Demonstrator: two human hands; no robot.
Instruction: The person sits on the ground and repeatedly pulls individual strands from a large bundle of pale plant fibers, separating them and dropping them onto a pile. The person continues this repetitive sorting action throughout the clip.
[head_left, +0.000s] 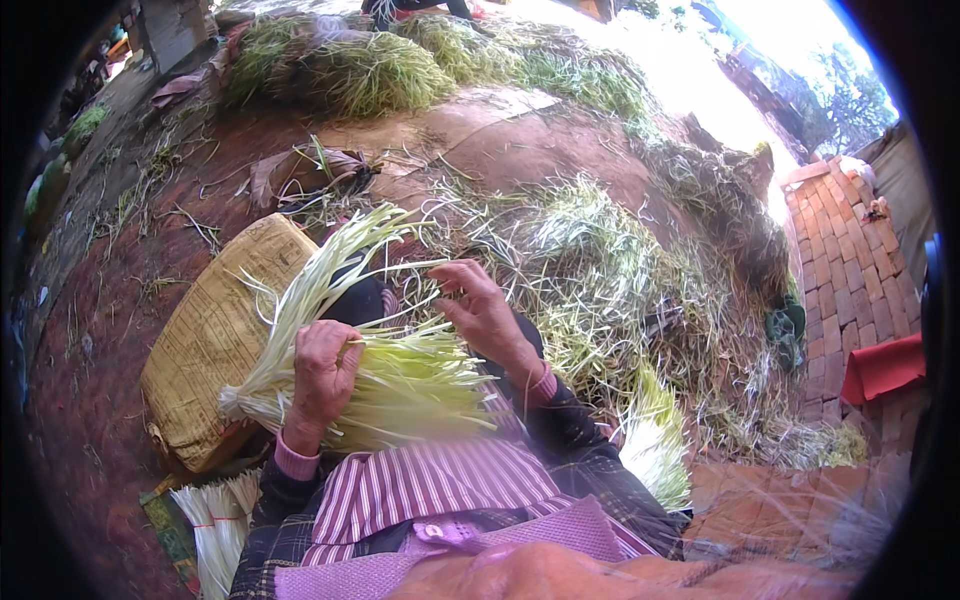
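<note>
My left hand is closed around part of a bundle of long pale yellow-white leafy stalks, whose white ends meet at the lower left. Yellower leaves fan out to the right across my lap, over a striped apron. Up and to the right, my right hand has its thumb and fingers apart near the tips of a few thin leaves; whether it touches one is unclear. Tied white bundles lie at the lower left, beside my left sleeve.
A yellow wrapped block stands left of my knees. Loose leaves are heaped on the ground ahead and to the right. Another pale bundle rests by my right side. Green heaps lie farther off, near a person's legs.
</note>
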